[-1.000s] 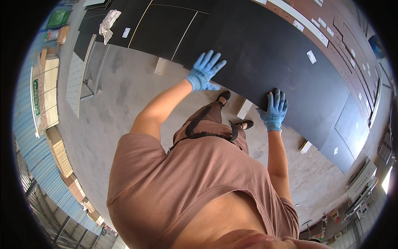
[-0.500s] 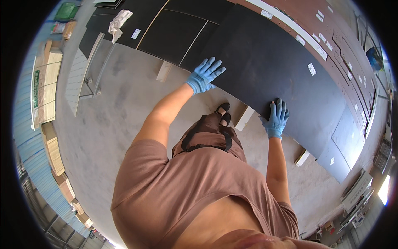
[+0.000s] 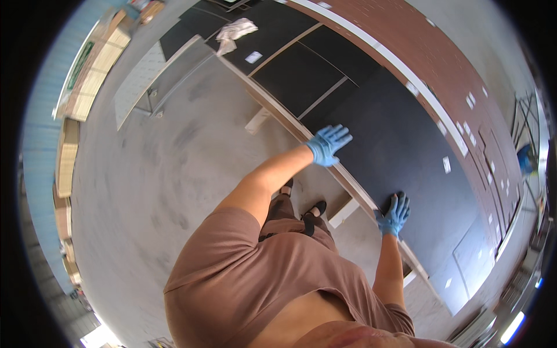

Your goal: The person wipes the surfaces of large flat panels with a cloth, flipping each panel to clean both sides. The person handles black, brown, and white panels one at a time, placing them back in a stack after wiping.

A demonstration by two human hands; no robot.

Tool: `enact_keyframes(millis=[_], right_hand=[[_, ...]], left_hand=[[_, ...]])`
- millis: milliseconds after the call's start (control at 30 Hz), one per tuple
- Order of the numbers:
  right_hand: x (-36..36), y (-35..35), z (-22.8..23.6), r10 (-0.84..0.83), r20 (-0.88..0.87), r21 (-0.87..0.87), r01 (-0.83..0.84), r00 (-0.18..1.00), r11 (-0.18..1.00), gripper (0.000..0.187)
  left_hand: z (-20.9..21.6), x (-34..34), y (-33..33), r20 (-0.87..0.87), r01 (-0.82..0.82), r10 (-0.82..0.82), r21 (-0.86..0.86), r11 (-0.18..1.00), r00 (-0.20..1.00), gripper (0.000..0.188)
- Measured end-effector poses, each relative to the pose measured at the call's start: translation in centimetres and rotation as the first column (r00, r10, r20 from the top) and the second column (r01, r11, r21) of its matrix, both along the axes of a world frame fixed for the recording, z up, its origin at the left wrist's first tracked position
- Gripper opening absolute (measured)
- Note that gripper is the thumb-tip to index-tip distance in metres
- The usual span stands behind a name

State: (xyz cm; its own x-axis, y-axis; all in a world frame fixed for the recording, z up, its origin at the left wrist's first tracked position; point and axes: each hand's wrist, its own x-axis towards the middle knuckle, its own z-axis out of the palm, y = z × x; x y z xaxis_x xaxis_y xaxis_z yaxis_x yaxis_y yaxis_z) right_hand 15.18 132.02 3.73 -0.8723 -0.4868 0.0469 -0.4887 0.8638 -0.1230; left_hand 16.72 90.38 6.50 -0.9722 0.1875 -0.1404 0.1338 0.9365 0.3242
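Both my hands wear blue gloves and rest on the near edge of a large dark panel [image 3: 394, 139]. My left hand [image 3: 329, 144] lies palm down on it with the fingers stretched toward the right. Farther right along the same edge, my right hand [image 3: 394, 216] lies with its fingers pointing away from me. Neither hand grips anything that I can see. Small white labels [image 3: 447, 165] are stuck on the dark surface. A lighter board edge [image 3: 351, 184] runs just below the panel's near side.
A crumpled white cloth [image 3: 235, 33] lies on the far-left dark panels. Beyond a white strip [image 3: 383, 51] lie brown panels [image 3: 429, 64] with labels. Pale supports [image 3: 343, 213] stand under the stack. Stacked boards [image 3: 100, 69] line the left wall.
The view has turned, and the panels now run more steeply down to the right. My feet have stepped apart. Both hands stay at the panel's edge, and the lighter edge beneath it shows more.
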Motion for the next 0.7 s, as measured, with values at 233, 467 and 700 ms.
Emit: enact_keyframes(millis=[233,467,700], right_hand=[[0.4,-2.7,1.2,-0.117,0.067,0.186,0.103,0.991,0.977,0.096],[8.6,-26.3,-0.2,0.043,-0.127,-0.007,-0.044,0.991,0.999,0.079],[17.9,-59.1,-1.1,0.539,0.142,-0.234,-0.501,0.83,0.833,0.06]], left_hand=[[0.1,15.7,-8.3,-0.331,-0.462,0.562,0.335,0.821,0.758,0.082],[-6.5,40.2,-24.8,0.353,-0.983,0.918,0.092,0.161,0.183,0.083],[-6.3,50.7,-41.7,0.267,-0.942,0.942,-0.209,0.263,0.204,0.083]])
